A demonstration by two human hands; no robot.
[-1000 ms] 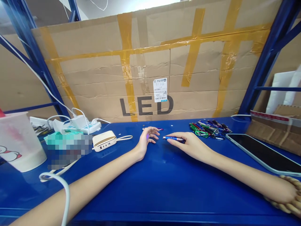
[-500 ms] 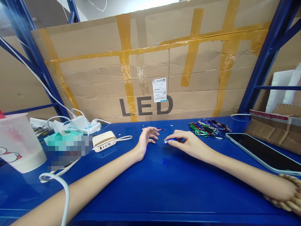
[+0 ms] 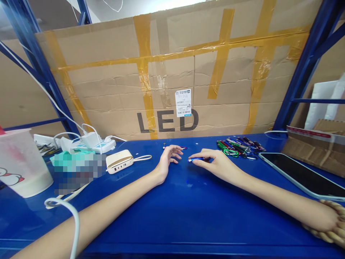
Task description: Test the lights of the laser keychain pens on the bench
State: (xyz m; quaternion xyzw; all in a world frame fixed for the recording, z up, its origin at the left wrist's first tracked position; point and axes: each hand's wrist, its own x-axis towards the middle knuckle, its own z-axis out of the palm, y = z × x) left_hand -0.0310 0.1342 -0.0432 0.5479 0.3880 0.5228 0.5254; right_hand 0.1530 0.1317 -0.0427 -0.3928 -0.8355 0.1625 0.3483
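My right hand [image 3: 212,162] is closed around a small blue pen-shaped torch [image 3: 196,159], whose tip points left toward my other hand. My left hand [image 3: 167,159] rests on its edge on the blue shelf [image 3: 172,212], palm facing right, fingers loosely curled and apart, holding nothing. Just behind its fingertips lies a small purple torch [image 3: 183,148], with a tiny silver part [image 3: 164,147] beside it. A pile of several coloured torches with carabiner clips [image 3: 238,146] lies to the right of my right hand.
A taped cardboard box marked LED [image 3: 172,79] closes off the back. On the left are a cream power bank [image 3: 119,161], a white power strip with cables [image 3: 93,142] and a plastic cup [image 3: 21,163]. A phone [image 3: 302,174] lies at the right.
My right hand rolled over the blue torch, covering more of it, and turned the tip slightly; the purple glow on my left palm is gone. My left hand stayed put.
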